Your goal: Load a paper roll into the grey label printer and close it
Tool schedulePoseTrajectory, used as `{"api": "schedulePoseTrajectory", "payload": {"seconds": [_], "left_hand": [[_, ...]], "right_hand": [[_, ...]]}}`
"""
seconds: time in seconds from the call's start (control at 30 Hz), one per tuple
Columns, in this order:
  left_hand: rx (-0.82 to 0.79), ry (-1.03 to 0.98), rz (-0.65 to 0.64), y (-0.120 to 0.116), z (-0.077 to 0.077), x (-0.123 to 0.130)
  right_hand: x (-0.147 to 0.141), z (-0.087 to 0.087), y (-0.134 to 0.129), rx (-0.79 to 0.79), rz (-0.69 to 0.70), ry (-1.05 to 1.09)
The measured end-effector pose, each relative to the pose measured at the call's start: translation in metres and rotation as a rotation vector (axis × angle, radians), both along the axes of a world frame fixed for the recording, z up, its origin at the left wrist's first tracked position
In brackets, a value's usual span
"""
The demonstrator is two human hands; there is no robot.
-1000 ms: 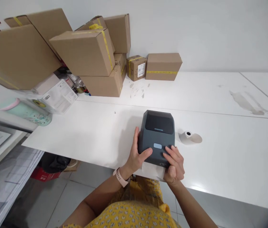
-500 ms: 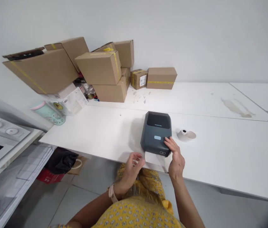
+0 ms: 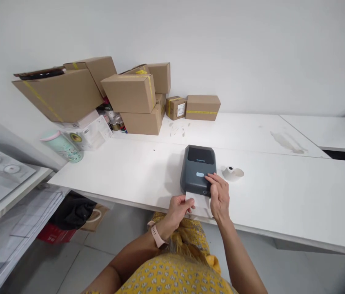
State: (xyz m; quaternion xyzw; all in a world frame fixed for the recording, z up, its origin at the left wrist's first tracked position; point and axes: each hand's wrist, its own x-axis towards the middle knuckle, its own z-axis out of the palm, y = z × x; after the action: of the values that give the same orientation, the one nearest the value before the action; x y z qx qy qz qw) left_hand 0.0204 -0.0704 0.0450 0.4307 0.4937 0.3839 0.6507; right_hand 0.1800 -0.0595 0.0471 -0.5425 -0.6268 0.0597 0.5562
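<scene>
A dark grey label printer (image 3: 196,183) with a black lid panel and a small light button sits near the front edge of the white table. White paper (image 3: 201,200) sticks out of its front side. My left hand (image 3: 176,210) pinches the left corner of that paper between thumb and fingers. On the printer's front right corner, the fingers of my right hand (image 3: 220,200) lie stretched out near the button, gripping nothing I can see. Just right of the printer stands a small white paper roll (image 3: 233,174) with a loose end.
Cardboard boxes (image 3: 127,94) are stacked at the back left, with two smaller boxes (image 3: 203,108) against the wall. A mint tumbler (image 3: 63,146) lies tilted at the table's left end. A white appliance with knobs (image 3: 2,165) stands farther left. The table's front edge (image 3: 270,232) runs close to my body.
My left hand has come up to the paper and closed on its left corner. My right hand stays on the printer, its fingers slightly nearer the button. The view has shifted a little.
</scene>
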Motion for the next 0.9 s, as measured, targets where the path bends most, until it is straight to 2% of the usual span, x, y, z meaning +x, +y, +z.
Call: {"api": "schedulePoseTrajectory", "payload": {"seconds": [0.1,0.17,0.27,0.37,0.47,0.57,0.63,0.73,0.9], "left_hand": [[0.05,0.053,-0.037,-0.001,-0.007,-0.003],[0.153,0.141,-0.016,-0.004,-0.009,-0.007],[0.365,0.279,0.165,-0.005,-0.005,-0.017],[0.532,0.293,0.315,0.003,0.003,-0.022],[0.614,0.25,0.283,0.019,0.006,-0.018],[0.606,0.242,0.202,0.03,0.003,-0.01],[0.554,0.228,0.162,0.032,0.001,-0.005],[0.473,0.192,0.131,0.031,0.002,-0.004],[0.438,0.159,0.101,0.031,0.008,-0.008]], "right_hand": [[-0.004,0.007,0.007,-0.051,-0.067,-0.216],[-0.006,0.011,0.009,-0.05,-0.097,-0.288],[-0.008,0.012,0.01,-0.024,-0.131,-0.326],[-0.008,0.01,0.012,0.0,-0.167,-0.388],[-0.009,0.01,0.017,0.039,-0.193,-0.45],[-0.008,0.012,0.019,0.023,-0.165,-0.456],[-0.005,0.012,0.016,-0.031,-0.097,-0.387],[0.003,0.006,0.006,-0.102,-0.028,-0.14],[0.012,-0.013,-0.011,-0.26,-0.094,0.307]]}}
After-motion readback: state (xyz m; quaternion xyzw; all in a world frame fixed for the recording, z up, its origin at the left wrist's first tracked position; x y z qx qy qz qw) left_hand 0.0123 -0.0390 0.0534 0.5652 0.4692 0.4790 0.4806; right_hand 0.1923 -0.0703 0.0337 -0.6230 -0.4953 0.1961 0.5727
